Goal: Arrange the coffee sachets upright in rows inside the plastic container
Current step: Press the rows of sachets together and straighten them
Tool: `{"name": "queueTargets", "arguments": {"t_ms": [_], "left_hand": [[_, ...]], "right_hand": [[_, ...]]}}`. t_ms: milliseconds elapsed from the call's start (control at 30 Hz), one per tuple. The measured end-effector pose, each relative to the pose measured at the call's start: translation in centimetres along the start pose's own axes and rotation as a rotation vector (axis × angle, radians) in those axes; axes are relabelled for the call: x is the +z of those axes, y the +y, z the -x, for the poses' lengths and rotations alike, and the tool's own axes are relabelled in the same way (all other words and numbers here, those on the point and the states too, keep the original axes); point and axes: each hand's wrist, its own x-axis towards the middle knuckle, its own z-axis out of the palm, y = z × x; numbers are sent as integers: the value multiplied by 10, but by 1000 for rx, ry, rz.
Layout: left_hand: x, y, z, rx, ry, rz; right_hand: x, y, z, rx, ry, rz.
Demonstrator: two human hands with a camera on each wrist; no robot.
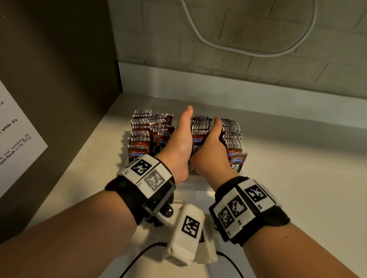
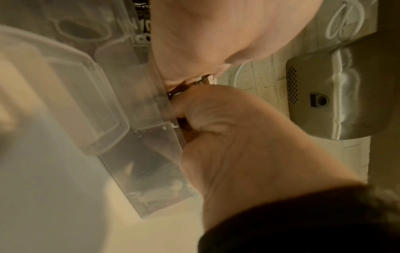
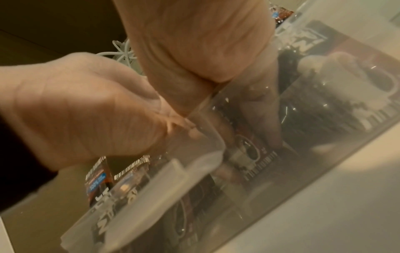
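Several rows of red-brown coffee sachets (image 1: 143,131) stand upright in a clear plastic container (image 1: 197,180) on a white counter. Both hands reach down into it and squeeze the middle row (image 1: 201,123) between them. My left hand (image 1: 182,143) lies flat against that row's left side, thumb pointing away from me; in the right wrist view its straight fingers (image 3: 259,119) show through the container wall (image 3: 314,162). My right hand (image 1: 213,150) holds the row's right side, thumb along the sachet tops, with its fingers (image 3: 186,128) bent in toward the sachets. Most of the fingers are hidden in the head view.
A dark cabinet panel (image 1: 51,73) with a paper notice (image 1: 4,138) walls off the left. A white cable (image 1: 229,48) hangs on the tiled wall behind the counter. A steel appliance (image 2: 335,94) shows in the left wrist view. Bare counter (image 1: 307,170) lies to the right.
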Motion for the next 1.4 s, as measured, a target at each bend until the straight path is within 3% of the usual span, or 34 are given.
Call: {"name": "queueTargets", "arguments": {"t_ms": [433, 900, 1400], "left_hand": [[5, -1, -2, -19, 54, -49], [4, 1, 3, -2, -39, -35], [1, -6, -8, -15, 38, 0]], "right_hand": [[-1, 0, -1, 20, 3, -57], [-1, 2, -4, 28, 22, -66], [2, 3, -7, 20, 5, -50]]}}
